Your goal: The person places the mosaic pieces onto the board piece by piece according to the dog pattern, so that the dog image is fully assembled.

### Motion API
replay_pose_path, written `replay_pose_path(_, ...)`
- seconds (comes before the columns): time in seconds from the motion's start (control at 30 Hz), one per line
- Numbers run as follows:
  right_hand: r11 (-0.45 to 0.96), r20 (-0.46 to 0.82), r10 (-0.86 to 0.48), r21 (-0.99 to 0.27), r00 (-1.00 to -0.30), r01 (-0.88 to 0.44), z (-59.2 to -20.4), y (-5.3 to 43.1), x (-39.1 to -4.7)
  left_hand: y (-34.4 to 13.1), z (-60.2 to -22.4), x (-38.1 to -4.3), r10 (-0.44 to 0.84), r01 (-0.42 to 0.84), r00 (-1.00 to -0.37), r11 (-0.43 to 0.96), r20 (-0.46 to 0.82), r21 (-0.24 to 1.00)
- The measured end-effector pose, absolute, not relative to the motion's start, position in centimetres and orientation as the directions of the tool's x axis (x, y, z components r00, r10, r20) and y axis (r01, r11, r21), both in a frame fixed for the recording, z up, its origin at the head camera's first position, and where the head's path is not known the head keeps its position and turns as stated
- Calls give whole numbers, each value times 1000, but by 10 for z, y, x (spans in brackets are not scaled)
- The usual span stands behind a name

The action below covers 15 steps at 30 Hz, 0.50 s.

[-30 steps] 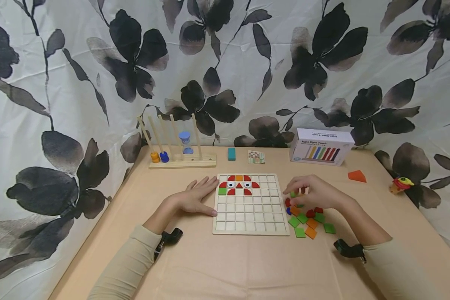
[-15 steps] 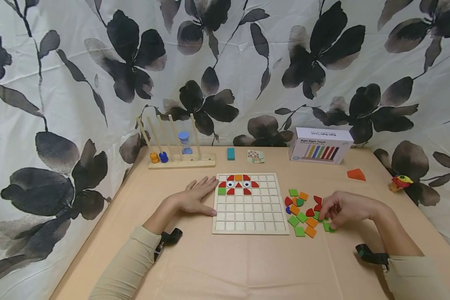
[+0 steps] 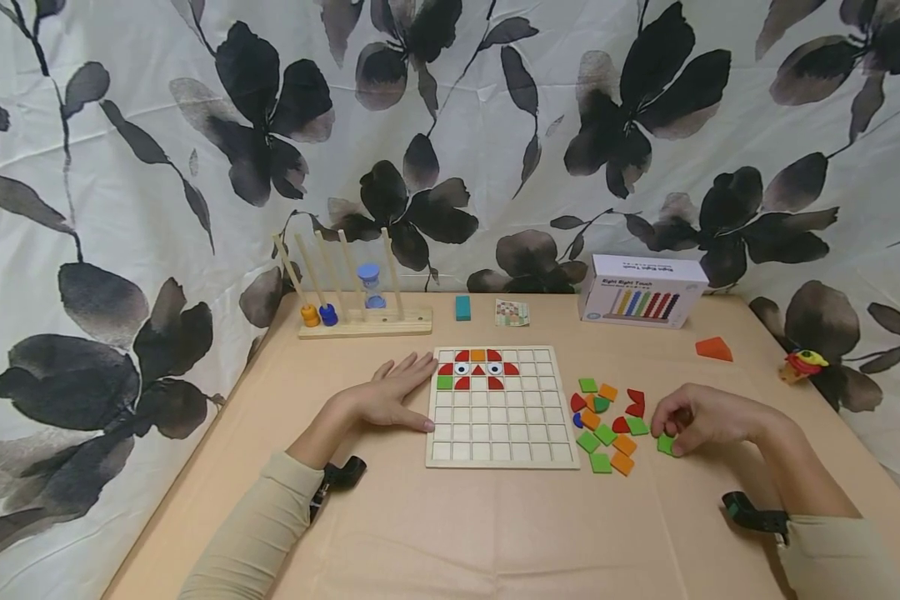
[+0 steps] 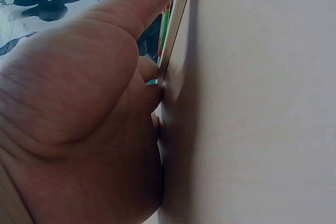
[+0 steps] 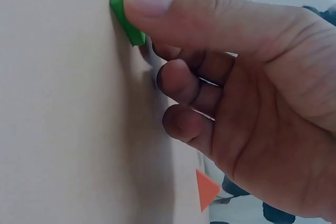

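Observation:
My left hand (image 3: 386,400) lies with straight fingers at the left edge of the white grid board (image 3: 502,442), its thumb and fingertips touching that edge. The board's upper left cells carry red, orange, green and eye-patterned tiles (image 3: 478,369). To the board's right, my right hand (image 3: 708,421) pinches a green square tile (image 3: 666,445) between thumb and forefinger, low over the table. In the right wrist view the thumb lies across this green tile (image 5: 119,17), and the other fingers are curled. Loose green, orange, red and blue tiles (image 3: 603,434) are scattered between the board and this hand.
A wooden peg stand (image 3: 367,323) with beads stands at the back left, an hourglass (image 3: 371,285) by it. Behind the board lie a teal block (image 3: 462,308) and a picture card (image 3: 512,313). A white box (image 3: 645,292), an orange piece (image 3: 714,349) and a small toy (image 3: 801,367) are right.
My right hand has moved from the tiles beside the board to the pile's right side and now pinches a green tile, drawn slightly right. The left hand has stayed still.

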State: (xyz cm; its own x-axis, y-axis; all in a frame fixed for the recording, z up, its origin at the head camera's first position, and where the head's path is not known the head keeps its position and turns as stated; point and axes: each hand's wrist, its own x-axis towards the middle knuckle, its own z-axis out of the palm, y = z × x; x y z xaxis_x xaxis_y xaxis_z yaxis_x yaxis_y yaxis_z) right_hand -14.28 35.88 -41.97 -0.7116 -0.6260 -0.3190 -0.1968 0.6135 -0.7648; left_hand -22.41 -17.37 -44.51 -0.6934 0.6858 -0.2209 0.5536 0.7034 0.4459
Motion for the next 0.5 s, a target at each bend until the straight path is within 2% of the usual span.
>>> replay_pose_path(0.2, 643, -317, -596, -738, -738, -203, -420, 364, -142, -174, -445, -223, 687, 554, -692, 702, -222, 448)
replay_pose_path(0.5, 590, -273, -633, -776, -725, -223, -423, 369, -142, -174, -443, -223, 687, 549, -691, 702, -227, 452)
